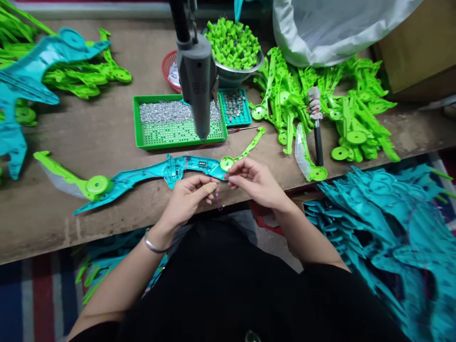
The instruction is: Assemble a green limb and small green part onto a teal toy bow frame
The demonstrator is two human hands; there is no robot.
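Left hand (194, 195): pinching thin wire (218, 203)
Right hand (249, 180): curled beside it, grip unclear
Driver (198, 80): dangling there, blocking part of the tray (178, 143)
Mallet (317, 129): lying by green parts (352, 137)

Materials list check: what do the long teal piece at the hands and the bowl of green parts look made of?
Teal piece: probably moulded plastic, semi-gloss; even colour, thin edges, soft highlights. Bowl: likely metal, perhaps steel, smooth, shiny; grey with bright reflections.
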